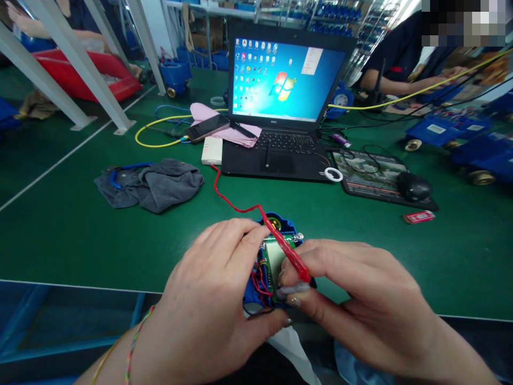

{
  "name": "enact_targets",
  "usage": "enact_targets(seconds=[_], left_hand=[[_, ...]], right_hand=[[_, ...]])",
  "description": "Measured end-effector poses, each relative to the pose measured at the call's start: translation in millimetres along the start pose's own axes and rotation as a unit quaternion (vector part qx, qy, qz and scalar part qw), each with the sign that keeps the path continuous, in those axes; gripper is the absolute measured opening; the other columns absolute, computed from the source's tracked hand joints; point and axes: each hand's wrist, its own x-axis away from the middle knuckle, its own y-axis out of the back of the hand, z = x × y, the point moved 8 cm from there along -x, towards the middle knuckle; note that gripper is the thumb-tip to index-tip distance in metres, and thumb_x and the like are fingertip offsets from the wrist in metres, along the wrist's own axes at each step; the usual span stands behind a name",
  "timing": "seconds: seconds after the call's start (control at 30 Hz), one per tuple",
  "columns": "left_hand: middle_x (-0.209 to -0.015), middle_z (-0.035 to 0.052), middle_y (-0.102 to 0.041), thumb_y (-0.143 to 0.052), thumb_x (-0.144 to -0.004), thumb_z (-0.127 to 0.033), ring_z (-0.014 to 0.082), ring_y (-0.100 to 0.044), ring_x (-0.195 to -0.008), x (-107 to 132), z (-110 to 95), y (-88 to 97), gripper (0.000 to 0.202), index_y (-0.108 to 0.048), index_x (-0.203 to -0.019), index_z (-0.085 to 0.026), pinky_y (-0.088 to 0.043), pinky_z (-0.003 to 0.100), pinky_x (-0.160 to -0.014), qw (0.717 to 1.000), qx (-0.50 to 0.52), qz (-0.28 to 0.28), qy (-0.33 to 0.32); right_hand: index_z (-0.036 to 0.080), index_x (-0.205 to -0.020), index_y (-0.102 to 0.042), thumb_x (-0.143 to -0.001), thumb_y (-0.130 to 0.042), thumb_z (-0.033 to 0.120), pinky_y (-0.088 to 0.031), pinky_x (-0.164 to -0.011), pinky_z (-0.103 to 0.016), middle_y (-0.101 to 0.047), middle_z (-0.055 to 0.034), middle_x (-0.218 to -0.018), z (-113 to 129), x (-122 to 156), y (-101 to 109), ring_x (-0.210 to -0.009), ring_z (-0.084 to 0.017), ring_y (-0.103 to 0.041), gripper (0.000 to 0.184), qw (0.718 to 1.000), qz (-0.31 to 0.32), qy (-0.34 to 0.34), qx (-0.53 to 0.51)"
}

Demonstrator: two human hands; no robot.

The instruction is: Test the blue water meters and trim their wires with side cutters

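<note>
facing the laptop [280,107], the left hand [216,278] and right hand [368,289] work in front of it: the left grasps an open blue device [273,255], the right pinches a red lead [286,247] over that device. seemingly a connecting step, it calls for steady contact.

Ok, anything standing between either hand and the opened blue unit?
Nothing visible does: the left hand holds the blue unit, and the right hand pinches a grey piece over it. The red cable crosses before its display.
</note>
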Motion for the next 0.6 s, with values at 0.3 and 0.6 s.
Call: enact_targets(seconds=[0.3, 0.6], left_hand=[[-0.119, 0.0048, -0.054, -0.066, -0.072, -0.032, 0.0252, -0.049, -0.109, -0.5, -2.4, 0.7, 0.051, -0.049, -0.118, -0.02, -0.043, 0.04, -0.091, 1.0, 0.001, -0.003, -0.007], [-0.104, 0.0039, -0.058, -0.074, -0.062, -0.029, 0.0244, -0.053, -0.095, -3.2, 1.2, -1.3, 0.041, -0.056, -0.098, -0.02, -0.05, 0.04, -0.082, 0.997, 0.06, 0.009, 0.041]], right_hand=[[0.016, -0.093, -0.059, -0.09, -0.052, 0.012, -0.045, -0.064, -0.025, -0.063, -0.0027, -0.079, -0.5, 3.7, -3.9, -0.073, -0.015, -0.06, 0.008, 1.0, 0.009, 0.009, -0.015], [0.016, -0.088, -0.057, -0.093, -0.049, 0.014, -0.046, -0.062, -0.023, -0.06, -0.0021, -0.072, 3.6, -1.0, -6.3, -0.066, -0.013, -0.057, 0.01, 1.0, -0.001, 0.03, 0.007]])
